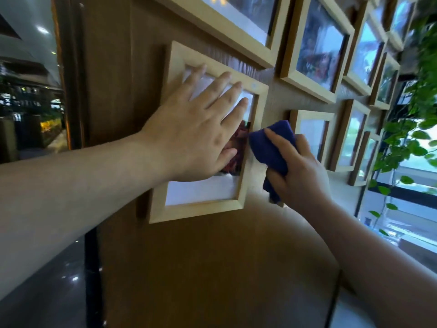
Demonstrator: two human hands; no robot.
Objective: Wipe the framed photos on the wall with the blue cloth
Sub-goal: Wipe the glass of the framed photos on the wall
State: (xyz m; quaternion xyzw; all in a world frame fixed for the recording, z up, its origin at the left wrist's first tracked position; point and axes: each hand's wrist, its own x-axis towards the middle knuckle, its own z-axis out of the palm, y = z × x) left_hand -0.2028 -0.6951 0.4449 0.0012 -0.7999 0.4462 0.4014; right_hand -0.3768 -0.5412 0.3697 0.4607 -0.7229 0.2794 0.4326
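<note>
Bracing the pale frame (250, 162), left hand (189, 138) lies flat, fingers (220, 88) spread on its glass; right hand (300, 171) pinches blue cloth (272, 143) against the frame's right edge.

Trailing green vine (411, 129) at right — bright window (406, 209) behind

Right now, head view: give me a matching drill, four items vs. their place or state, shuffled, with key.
Column 1
1. left hand
2. right hand
3. blue cloth
4. hanging green vine

Column 2
A. pressed against the right edge of the nearest light wood frame
B. far right, by the window
C. spread flat over the nearest frame's glass
D. gripping the cloth

Pairs: 1-C, 2-D, 3-A, 4-B
</note>
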